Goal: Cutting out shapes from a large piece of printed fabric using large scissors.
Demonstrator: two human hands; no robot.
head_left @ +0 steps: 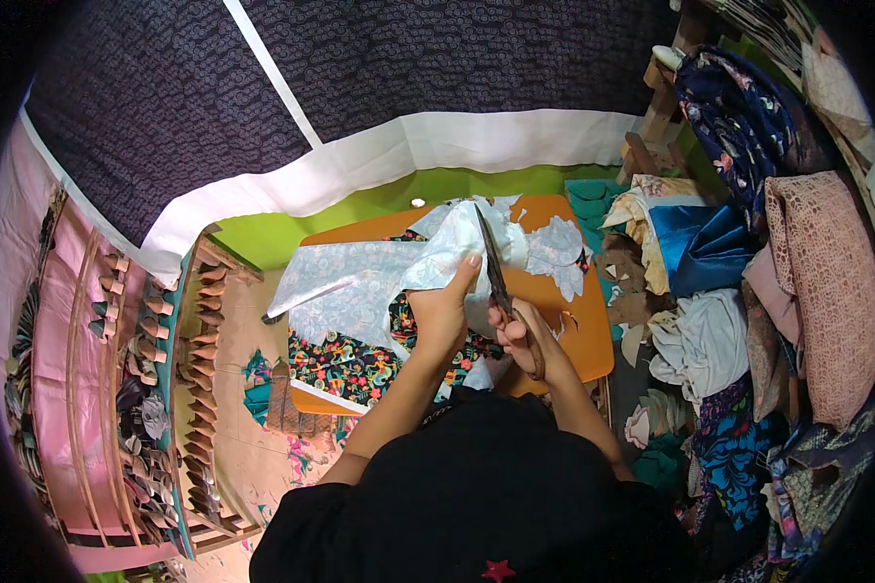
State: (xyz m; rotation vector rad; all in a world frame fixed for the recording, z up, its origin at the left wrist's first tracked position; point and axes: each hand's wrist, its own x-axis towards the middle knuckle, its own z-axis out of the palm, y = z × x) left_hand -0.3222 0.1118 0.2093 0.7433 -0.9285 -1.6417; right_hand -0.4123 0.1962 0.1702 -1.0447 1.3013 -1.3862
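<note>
My left hand [442, 313] grips a bunched piece of white fabric [447, 248] above the table, its thumb pressed on top. In my right hand [530, 342] is a pair of dark scissors [496, 274], the blades pointing up and away along the right side of the fabric. Whether the blades are apart is hard to make out. Beneath my hands, black floral fabric [335, 364] with a pale reverse side covers much of the orange table [593, 345]. To the right lie pale cut pieces [557, 251] and small scraps.
Folded and crumpled cloths, among them a blue satin one [700, 248] and a pink lace one [826, 291], are piled at right. A rack [180, 389] with several shoe-shaped brown pieces stands left. A dark patterned curtain [457, 58] hangs ahead. Scraps litter the floor [262, 442].
</note>
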